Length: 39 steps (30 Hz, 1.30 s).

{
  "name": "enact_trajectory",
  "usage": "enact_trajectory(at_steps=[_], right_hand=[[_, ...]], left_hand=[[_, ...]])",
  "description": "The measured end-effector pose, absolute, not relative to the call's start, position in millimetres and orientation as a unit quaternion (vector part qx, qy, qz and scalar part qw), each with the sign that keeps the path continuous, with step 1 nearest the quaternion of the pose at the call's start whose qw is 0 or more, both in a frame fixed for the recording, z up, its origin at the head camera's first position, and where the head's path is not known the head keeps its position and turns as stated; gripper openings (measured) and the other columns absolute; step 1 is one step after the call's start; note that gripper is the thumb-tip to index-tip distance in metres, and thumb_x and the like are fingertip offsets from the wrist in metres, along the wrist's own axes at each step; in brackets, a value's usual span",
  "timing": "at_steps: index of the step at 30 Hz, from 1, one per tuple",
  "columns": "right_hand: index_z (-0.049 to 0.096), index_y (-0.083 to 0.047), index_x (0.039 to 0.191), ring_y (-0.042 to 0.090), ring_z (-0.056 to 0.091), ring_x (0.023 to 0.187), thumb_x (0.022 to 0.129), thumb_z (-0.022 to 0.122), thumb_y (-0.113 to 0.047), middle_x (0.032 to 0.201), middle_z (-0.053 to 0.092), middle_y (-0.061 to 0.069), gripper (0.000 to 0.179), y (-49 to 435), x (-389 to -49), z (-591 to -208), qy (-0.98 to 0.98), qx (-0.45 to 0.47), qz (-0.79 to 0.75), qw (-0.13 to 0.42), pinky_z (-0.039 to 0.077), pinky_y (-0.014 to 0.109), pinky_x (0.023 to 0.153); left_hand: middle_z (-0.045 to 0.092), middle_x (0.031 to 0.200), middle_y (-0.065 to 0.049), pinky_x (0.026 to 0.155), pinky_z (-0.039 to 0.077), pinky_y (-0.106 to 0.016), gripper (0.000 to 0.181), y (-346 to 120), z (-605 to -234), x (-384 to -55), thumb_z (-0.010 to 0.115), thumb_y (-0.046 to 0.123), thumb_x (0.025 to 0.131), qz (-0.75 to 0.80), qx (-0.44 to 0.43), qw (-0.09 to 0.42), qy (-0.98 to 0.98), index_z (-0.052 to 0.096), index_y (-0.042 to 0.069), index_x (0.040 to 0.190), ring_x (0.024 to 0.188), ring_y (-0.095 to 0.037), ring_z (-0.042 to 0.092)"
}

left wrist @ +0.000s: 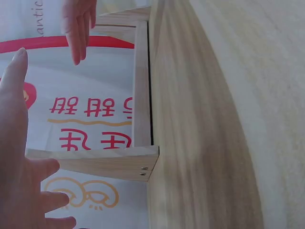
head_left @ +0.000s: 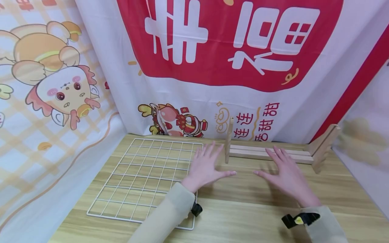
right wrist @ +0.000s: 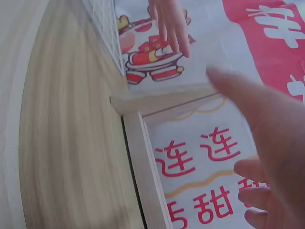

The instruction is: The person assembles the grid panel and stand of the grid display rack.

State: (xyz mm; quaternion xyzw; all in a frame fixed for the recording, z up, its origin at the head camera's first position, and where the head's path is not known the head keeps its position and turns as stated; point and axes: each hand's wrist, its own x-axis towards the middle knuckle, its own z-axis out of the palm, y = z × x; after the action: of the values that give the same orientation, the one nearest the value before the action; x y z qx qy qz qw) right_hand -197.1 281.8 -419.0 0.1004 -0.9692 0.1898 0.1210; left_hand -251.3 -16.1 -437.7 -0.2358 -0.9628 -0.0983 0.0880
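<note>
Both hands are held over the table with their fingers spread and nothing in them. In the head view my left hand (head_left: 205, 167) overlaps the right edge of a white wire grid panel (head_left: 115, 218), close to the left upright (head_left: 228, 141) of a wooden rack. My right hand (head_left: 285, 177) is in front of the rack's long base slats (head_left: 247, 151), its fingertips overlapping them. The right upright (head_left: 326, 145) has a notched edge. Both wrist views show the rack between the hands, with small screw heads (left wrist: 144, 168) on the left upright in the left wrist view.
The wood-grain table (head_left: 231, 216) meets a white hanging cloth (head_left: 100, 74) with red prints at the back. More printed cloth hangs along the left side. Black wrist cameras (head_left: 197, 209) are strapped at both sleeves.
</note>
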Motion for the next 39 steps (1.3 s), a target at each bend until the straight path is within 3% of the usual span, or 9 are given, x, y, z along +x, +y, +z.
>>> enact_trajectory(at_steps=[6,12,13,17,19,23,28,34,39], right_hand=[[0.041,-0.002,0.154,0.050,0.028,0.144,0.087,0.071,-0.064,0.160,0.030,0.025,0.096,277.7,-198.7,-413.0,-0.956,0.104,0.230,0.148,0.027,0.074,0.107],[0.058,-0.004,0.142,0.048,0.051,0.128,0.088,0.078,-0.053,0.144,0.054,0.024,0.076,269.3,-199.0,-409.8,-0.933,0.105,0.274,0.209,0.041,0.065,0.103],[0.060,-0.005,0.141,0.046,0.061,0.117,0.087,0.078,-0.051,0.141,0.057,0.022,0.073,267.4,-198.7,-409.1,-0.929,0.104,0.280,0.216,0.044,0.064,0.102],[0.065,-0.007,0.136,0.040,0.069,0.095,0.086,0.082,-0.046,0.132,0.064,0.019,0.066,257.9,-196.7,-405.1,-0.916,0.101,0.307,0.237,0.053,0.059,0.091],[0.065,-0.008,0.136,0.039,0.069,0.094,0.086,0.082,-0.046,0.131,0.065,0.019,0.066,253.2,-195.3,-402.9,-0.914,0.096,0.318,0.232,0.053,0.058,0.090],[0.065,-0.007,0.137,0.041,0.060,0.121,0.086,0.081,-0.049,0.132,0.064,0.018,0.068,244.8,-194.3,-400.3,-0.914,0.092,0.335,0.210,0.050,0.060,0.096],[0.065,-0.010,0.138,0.040,0.057,0.126,0.085,0.079,-0.054,0.136,0.063,0.014,0.070,234.2,-194.8,-401.3,-0.913,0.093,0.361,0.163,0.046,0.062,0.101],[0.067,-0.012,0.135,0.037,0.062,0.120,0.084,0.081,-0.053,0.134,0.065,0.010,0.067,220.8,-195.5,-410.6,-0.902,0.106,0.391,0.148,0.050,0.058,0.099],[0.069,-0.011,0.133,0.030,0.064,0.119,0.083,0.083,-0.048,0.130,0.067,0.007,0.063,200.6,-196.6,-416.9,-0.891,0.133,0.409,0.149,0.050,0.054,0.100]], left_hand=[[0.027,0.165,-0.008,0.120,0.023,-0.052,0.114,-25.3,-431.9,-256.2,0.047,0.095,0.074,-0.220,-0.222,0.097,-0.945,0.037,0.018,0.159,0.149,-0.033,0.028],[0.042,0.158,-0.002,0.115,0.033,-0.051,0.114,-36.6,-429.1,-256.6,0.061,0.092,0.066,-0.357,-0.178,0.077,-0.914,0.046,0.021,0.154,0.144,-0.028,0.038],[0.043,0.157,-0.001,0.116,0.032,-0.051,0.113,-39.2,-428.5,-255.5,0.063,0.091,0.066,-0.375,-0.172,0.074,-0.908,0.046,0.021,0.154,0.144,-0.027,0.039],[0.048,0.154,-0.001,0.115,0.034,-0.050,0.102,-52.1,-424.9,-249.5,0.073,0.080,0.070,-0.433,-0.151,0.069,-0.886,0.050,0.021,0.151,0.141,-0.026,0.042],[0.049,0.153,-0.002,0.114,0.036,-0.050,0.098,-59.8,-422.7,-246.8,0.078,0.074,0.071,-0.457,-0.141,0.065,-0.876,0.052,0.021,0.150,0.129,-0.030,0.054],[0.050,0.152,-0.003,0.111,0.041,-0.051,0.095,-77.0,-420.5,-245.3,0.080,0.071,0.071,-0.470,-0.116,0.064,-0.873,0.053,0.024,0.149,0.120,-0.031,0.059],[0.050,0.152,-0.004,0.104,0.048,-0.052,0.091,-100.6,-421.6,-247.4,0.083,0.065,0.074,-0.472,-0.097,0.076,-0.873,0.053,0.023,0.149,0.101,-0.036,0.064],[0.048,0.153,-0.008,0.108,0.044,-0.053,0.090,-128.4,-427.0,-251.4,0.079,0.065,0.079,-0.470,-0.084,0.065,-0.876,0.050,0.019,0.151,0.122,-0.037,0.059],[0.047,0.153,-0.011,0.114,0.035,-0.054,0.089,-159.9,-430.2,-252.3,0.076,0.062,0.084,-0.482,-0.069,0.058,-0.871,0.048,0.012,0.152,0.141,-0.033,0.043]])
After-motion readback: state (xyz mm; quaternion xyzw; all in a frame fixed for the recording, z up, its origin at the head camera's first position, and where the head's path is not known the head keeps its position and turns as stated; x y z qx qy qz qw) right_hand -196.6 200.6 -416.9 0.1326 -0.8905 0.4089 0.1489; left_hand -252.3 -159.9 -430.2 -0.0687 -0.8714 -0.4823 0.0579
